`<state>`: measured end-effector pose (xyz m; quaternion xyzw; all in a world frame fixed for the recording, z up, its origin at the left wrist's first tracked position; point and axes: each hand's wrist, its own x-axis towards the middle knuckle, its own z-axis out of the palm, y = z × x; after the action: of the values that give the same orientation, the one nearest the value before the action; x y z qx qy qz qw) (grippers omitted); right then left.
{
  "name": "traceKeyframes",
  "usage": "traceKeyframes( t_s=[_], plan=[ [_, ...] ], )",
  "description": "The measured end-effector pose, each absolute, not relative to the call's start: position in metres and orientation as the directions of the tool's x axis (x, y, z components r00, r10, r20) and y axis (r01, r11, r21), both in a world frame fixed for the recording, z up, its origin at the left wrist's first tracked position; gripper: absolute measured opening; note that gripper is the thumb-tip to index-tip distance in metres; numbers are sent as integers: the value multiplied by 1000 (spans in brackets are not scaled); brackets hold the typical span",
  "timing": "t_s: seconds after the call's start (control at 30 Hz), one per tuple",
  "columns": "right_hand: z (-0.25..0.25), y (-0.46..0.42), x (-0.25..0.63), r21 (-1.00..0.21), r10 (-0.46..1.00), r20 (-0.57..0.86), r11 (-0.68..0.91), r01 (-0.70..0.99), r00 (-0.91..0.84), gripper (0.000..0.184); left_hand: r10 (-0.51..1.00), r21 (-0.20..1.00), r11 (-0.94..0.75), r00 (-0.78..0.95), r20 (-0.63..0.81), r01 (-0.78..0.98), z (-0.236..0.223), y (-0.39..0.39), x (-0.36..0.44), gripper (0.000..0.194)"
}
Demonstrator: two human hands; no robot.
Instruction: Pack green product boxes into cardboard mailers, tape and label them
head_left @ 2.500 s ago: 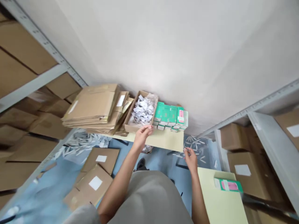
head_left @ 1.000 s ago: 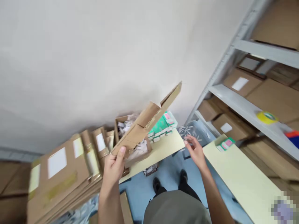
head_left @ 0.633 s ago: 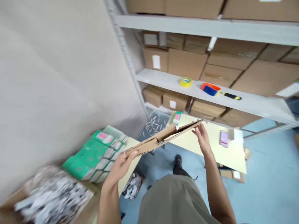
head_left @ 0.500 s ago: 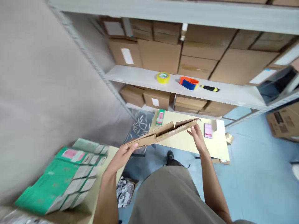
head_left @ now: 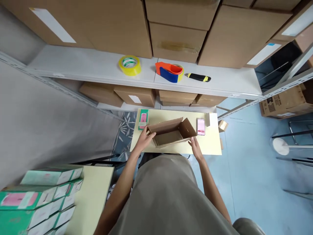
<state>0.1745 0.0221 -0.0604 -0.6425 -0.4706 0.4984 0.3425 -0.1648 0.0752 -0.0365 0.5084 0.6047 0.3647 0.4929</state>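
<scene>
Between my hands is a brown cardboard box (head_left: 168,137), opened out, with its hollow inside facing up over the pale yellow table (head_left: 212,143). My left hand (head_left: 144,139) grips its left end, thumb over the near edge. At the right near corner, my right hand (head_left: 195,146) pinches the cardboard. A green and pink small box (head_left: 143,119) stands on the table just beyond my left hand. To the right of the cardboard box lies a phone (head_left: 201,126) with a lit pink screen, beside a small white box (head_left: 211,119).
The shelf ahead carries a yellow tape roll (head_left: 130,65), an orange and blue tape dispenser (head_left: 169,71) and a utility knife (head_left: 198,77). Cartons (head_left: 178,42) fill the rack. Stacked green boxes (head_left: 44,199) occupy the side table at lower left. A stool (head_left: 280,146) is at right.
I have turned right, from the side table to the table by the rack. The flat folded cardboard, first in my left hand, is now opened into a box held by both hands.
</scene>
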Motion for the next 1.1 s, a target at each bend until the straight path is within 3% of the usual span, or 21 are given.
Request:
traceKeyframes(
  t_s=[0.17,0.3,0.4,0.53,0.67,0.8,0.97,1.1],
  plan=[
    [-27,21,169,-861,918,-395,-387,330,45,70,981,925,194,-35,-193,326,-51,79,-163,73],
    [3,36,161,-822,943,-306,-330,465,127,51,982,891,187,-103,-159,415,-50,59,-156,70],
    [11,43,153,-736,976,-165,-217,641,142,38,974,815,197,-202,-100,545,-35,40,-149,51],
    [10,44,141,-623,990,-27,-123,773,136,36,969,726,178,-248,-11,664,-10,32,-142,23],
    [8,43,138,-636,995,-53,31,771,-83,43,995,788,98,-80,-61,608,4,35,-137,37],
    [7,46,153,-714,914,-169,145,686,-370,76,961,800,-2,224,-165,600,2,37,-138,68],
    [10,55,168,-828,923,-223,-10,560,-313,78,949,806,33,235,-211,590,-5,39,-145,66],
    [4,65,166,-765,944,-263,-78,639,-200,70,934,801,16,278,-226,598,-11,40,-149,81]
  ],
)
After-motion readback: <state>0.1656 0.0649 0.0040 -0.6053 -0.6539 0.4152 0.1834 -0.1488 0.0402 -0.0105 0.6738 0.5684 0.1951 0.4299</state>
